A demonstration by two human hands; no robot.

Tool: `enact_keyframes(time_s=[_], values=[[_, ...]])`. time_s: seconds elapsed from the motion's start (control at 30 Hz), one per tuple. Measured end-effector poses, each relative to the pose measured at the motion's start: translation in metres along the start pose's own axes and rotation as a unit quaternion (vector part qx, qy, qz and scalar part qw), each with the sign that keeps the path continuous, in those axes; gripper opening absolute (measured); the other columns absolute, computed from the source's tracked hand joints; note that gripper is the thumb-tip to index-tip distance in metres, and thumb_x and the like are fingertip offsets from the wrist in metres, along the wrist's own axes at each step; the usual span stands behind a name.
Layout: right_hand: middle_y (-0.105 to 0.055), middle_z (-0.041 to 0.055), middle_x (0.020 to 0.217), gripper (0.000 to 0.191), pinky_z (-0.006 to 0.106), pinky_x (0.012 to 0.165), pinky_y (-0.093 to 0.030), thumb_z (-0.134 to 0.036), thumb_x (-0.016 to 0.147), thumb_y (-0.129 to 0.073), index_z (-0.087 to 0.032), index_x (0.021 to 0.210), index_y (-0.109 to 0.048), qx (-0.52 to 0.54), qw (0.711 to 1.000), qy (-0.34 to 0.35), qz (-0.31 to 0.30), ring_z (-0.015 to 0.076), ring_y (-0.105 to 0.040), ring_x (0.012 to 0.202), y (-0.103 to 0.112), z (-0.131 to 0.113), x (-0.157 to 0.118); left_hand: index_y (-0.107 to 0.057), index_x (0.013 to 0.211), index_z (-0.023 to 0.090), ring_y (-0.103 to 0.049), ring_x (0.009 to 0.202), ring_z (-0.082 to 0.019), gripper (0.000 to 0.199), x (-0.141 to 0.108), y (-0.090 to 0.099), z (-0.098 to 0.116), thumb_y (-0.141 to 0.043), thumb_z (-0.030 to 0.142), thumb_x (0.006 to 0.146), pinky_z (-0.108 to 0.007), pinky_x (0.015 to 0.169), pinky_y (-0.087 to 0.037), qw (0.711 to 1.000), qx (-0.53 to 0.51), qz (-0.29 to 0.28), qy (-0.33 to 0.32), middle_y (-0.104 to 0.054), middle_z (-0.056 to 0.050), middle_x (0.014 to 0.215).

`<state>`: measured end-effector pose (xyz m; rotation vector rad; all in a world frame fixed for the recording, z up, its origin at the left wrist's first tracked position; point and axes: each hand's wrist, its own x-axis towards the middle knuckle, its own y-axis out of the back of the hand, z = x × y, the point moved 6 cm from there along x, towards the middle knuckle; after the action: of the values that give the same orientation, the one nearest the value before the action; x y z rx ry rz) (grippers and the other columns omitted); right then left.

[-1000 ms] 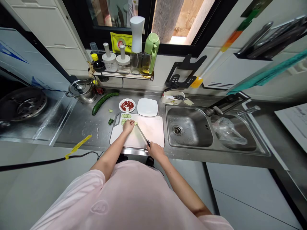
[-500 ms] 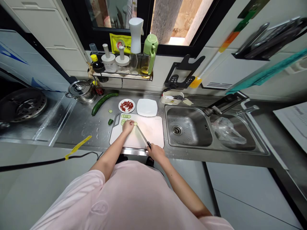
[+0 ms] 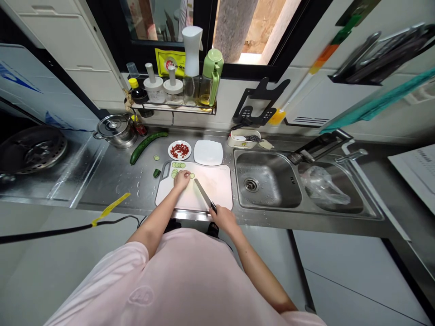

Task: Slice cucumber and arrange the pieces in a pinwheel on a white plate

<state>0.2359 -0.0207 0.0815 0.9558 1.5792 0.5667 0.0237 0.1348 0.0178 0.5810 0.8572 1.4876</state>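
Note:
A white cutting board [image 3: 217, 185] lies on the steel counter. On its upper left are several cucumber slices [image 3: 178, 165], partly hidden by my left hand [image 3: 182, 180]. The fingers of that hand are closed beside a single round slice [image 3: 192, 175]; what they hold, if anything, is too small to make out. My right hand [image 3: 224, 216] grips the black handle of a knife [image 3: 203, 192] at the board's lower edge. The blade points up and left, its tip just below the single slice and apart from it.
Behind the board sit a plate of red pieces [image 3: 183, 156] and a white plate [image 3: 208, 152]. A whole cucumber [image 3: 144, 146], a cucumber end [image 3: 157, 173] and a steel pot [image 3: 116, 131] are to the left. The sink [image 3: 268, 181] lies right. Bottles stand on a rack [image 3: 173, 107].
The knife and my right hand have moved slightly to the right, so the blade tip is farther from the single slice. My left hand has barely moved.

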Motion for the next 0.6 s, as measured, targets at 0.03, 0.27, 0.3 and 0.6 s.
enact_keyframes(time_s=[0.03, 0.27, 0.3, 0.6], values=[[-0.066, 0.0113, 0.100, 0.043, 0.028, 0.071, -0.039, -0.051, 0.091, -0.032, -0.019, 0.104, -0.059, 0.002, 1.000, -0.001, 0.010, 0.0240, -0.061, 0.095, -0.001, 0.001, -0.001, -0.066, 0.095, 0.024, -0.057, 0.083, -0.017, 0.022, 0.000, 0.000, 0.000, -0.051, 0.023, 0.078, -0.027, 0.078, -0.043, 1.000, 0.001, 0.000, -0.002, -0.061, -0.003, 0.092], [-0.067, 0.0078, 0.089, 0.049, 0.024, 0.065, -0.036, -0.056, 0.092, -0.026, -0.021, 0.104, -0.058, 0.036, 0.996, -0.022, 0.077, 0.0211, -0.062, 0.086, -0.009, 0.018, 0.000, -0.062, 0.105, 0.024, -0.056, 0.083, -0.017, 0.027, -0.005, -0.002, 0.002, -0.053, 0.030, 0.081, -0.028, 0.076, -0.043, 0.999, 0.020, 0.006, -0.029, -0.058, -0.005, 0.094], [-0.067, 0.0077, 0.089, 0.049, 0.024, 0.065, -0.035, -0.056, 0.092, -0.026, -0.021, 0.104, -0.058, 0.040, 0.995, -0.027, 0.082, 0.0212, -0.062, 0.086, -0.010, 0.020, 0.002, -0.060, 0.110, 0.024, -0.056, 0.084, -0.018, 0.030, -0.007, -0.003, 0.003, -0.052, 0.031, 0.082, -0.028, 0.077, -0.043, 0.999, 0.026, 0.009, -0.039, -0.058, -0.005, 0.097], [-0.067, 0.0094, 0.093, 0.058, 0.025, 0.067, -0.037, -0.062, 0.090, -0.023, -0.020, 0.108, -0.058, 0.068, 0.991, -0.053, 0.104, 0.0223, -0.062, 0.088, -0.011, 0.029, 0.014, -0.055, 0.121, 0.024, -0.053, 0.099, -0.022, 0.037, -0.019, -0.003, 0.016, -0.048, 0.035, 0.086, -0.029, 0.085, -0.040, 0.991, 0.092, 0.003, -0.098, -0.052, -0.009, 0.105]])
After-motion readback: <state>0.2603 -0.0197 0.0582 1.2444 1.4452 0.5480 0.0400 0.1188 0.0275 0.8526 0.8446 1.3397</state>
